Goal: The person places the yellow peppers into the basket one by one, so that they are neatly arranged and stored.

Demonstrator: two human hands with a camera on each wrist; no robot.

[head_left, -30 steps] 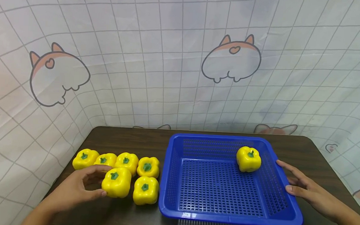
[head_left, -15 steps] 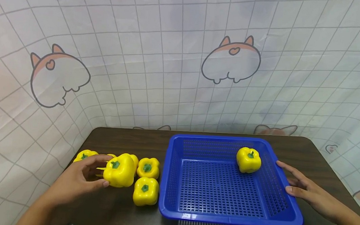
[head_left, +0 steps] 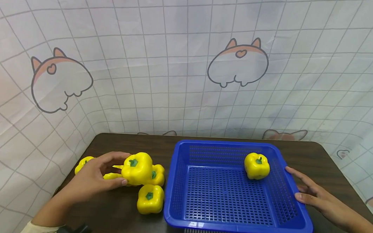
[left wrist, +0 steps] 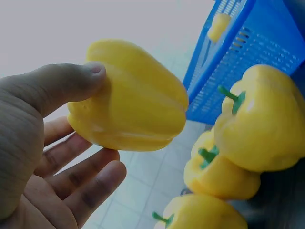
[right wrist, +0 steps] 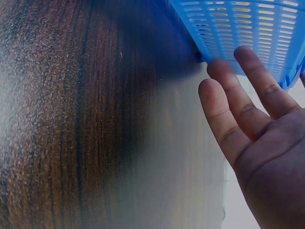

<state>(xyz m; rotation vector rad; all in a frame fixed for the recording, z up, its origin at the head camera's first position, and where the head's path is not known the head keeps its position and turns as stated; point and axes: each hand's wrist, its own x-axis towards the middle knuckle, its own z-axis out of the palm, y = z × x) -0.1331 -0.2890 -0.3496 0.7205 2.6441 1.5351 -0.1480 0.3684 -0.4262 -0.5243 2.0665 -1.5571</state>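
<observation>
My left hand [head_left: 89, 178] pinches a yellow bell pepper [head_left: 137, 170] with a green stem, thumb on one side and fingers on the other. In the left wrist view that bell pepper [left wrist: 136, 100] is up in the air, several fingers spread below it. Other yellow bell peppers stand on the table left of the basket, some partly hidden behind the hand and the held one. A blue perforated basket [head_left: 234, 228] holds one yellow bell pepper [head_left: 256, 166] at its back right. On the basket's right rim my right hand [head_left: 324, 206] rests its thumb and index finger, its other fingers loosely extended.
The nearest standing bell pepper [head_left: 149, 200] is close beside the basket's left wall. Another bell pepper [head_left: 82, 163] stands at the far left. The dark wood table [head_left: 127, 226] ends against a white gridded sheet [head_left: 162, 87] with cartoon drawings.
My left hand has carried its bell pepper to the right and farther back, and it now overlaps the standing ones. My right hand and the basket have stayed in place.
</observation>
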